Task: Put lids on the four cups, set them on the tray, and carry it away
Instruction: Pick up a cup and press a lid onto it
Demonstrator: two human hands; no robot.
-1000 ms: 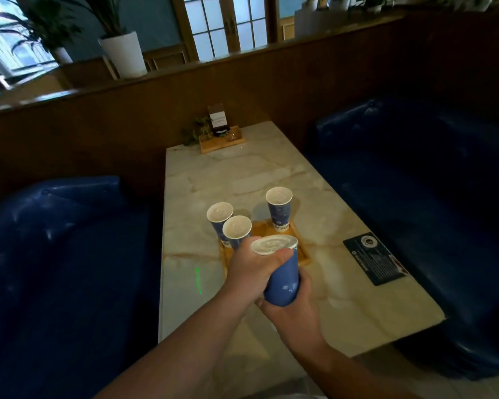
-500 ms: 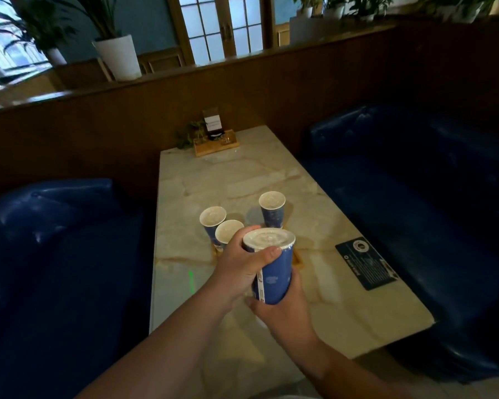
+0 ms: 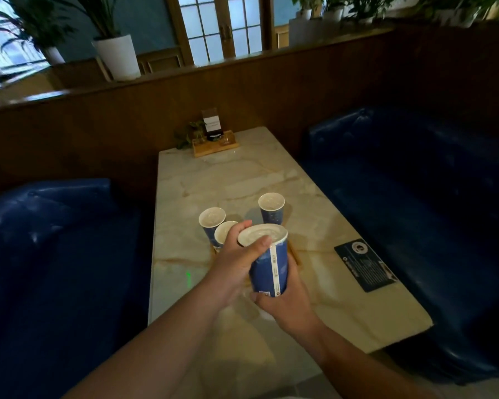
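I hold a blue paper cup [image 3: 270, 264] with a white lid [image 3: 262, 234] up in front of me, above the near part of the table. My right hand [image 3: 285, 300] grips the cup from below. My left hand [image 3: 236, 254] wraps its upper side, thumb pressing on the lid's rim. Three more lidded blue cups stand behind it: one at the far left [image 3: 211, 218], one just behind my left hand [image 3: 224, 233], one at the far right [image 3: 271, 205]. The wooden tray [image 3: 293, 250] under them is mostly hidden by my hands.
The marble table [image 3: 242, 180] runs away from me between two blue sofas [image 3: 49, 254] [image 3: 415, 197]. A dark placard [image 3: 365, 264] lies at the table's right edge. A small wooden holder with a plant and card [image 3: 215, 139] sits at the far end against the wooden wall.
The held cup has been raised and turned more upright, its seam now facing me. My left thumb has come onto the lid's rim. The view has pulled back slightly.
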